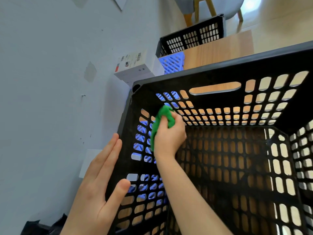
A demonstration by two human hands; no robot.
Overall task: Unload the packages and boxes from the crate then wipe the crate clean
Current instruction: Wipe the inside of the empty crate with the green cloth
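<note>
the black crate (220, 68) is empty, so the unloading looks done. the right hand (169, 133) squeezes a green cloth (162, 119) on the inside corner at ten o'clock. the left hand (100, 184), open flat, steadies the outside. more walls look left to wipe.

The crate (220, 68) is black with slotted holes. Inside it, a green cloth (162, 121). Just beyond its far-left corner: white boxes (133, 68) and a blue lattice panel (172, 62).
</note>
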